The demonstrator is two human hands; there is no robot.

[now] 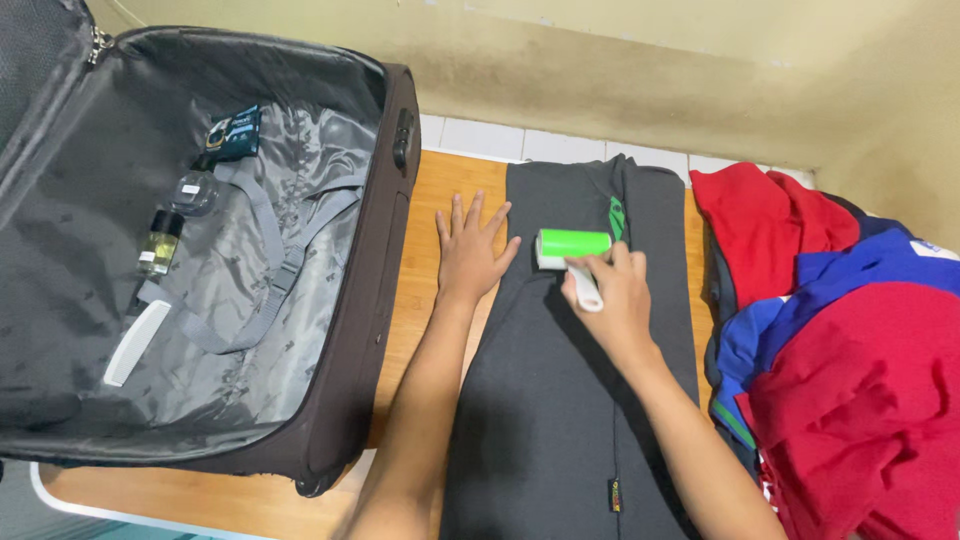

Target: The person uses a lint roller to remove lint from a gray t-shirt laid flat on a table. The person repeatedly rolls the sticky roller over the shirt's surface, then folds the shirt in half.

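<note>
Head view, centre of the frame: the right hand (618,292) clasps the white handle of a green lint roller (572,245), its roll resting on a dark grey garment (560,400). The left hand (470,248) lies flat, fingers spread, at the garment's left edge. An open suitcase (345,330) fills the left; red and blue clothes (850,350) lie heaped at right.

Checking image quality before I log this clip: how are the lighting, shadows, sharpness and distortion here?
Head view: even, soft indoor light, no harsh glare; faint sheen on the suitcase lining. Both hands, left and right, look sharp, as does the green lint roller. Soft arm shadows fall on the dark garment. Slight wide-angle bend at the edges; the red and blue clothes are cut off on the right.
</note>
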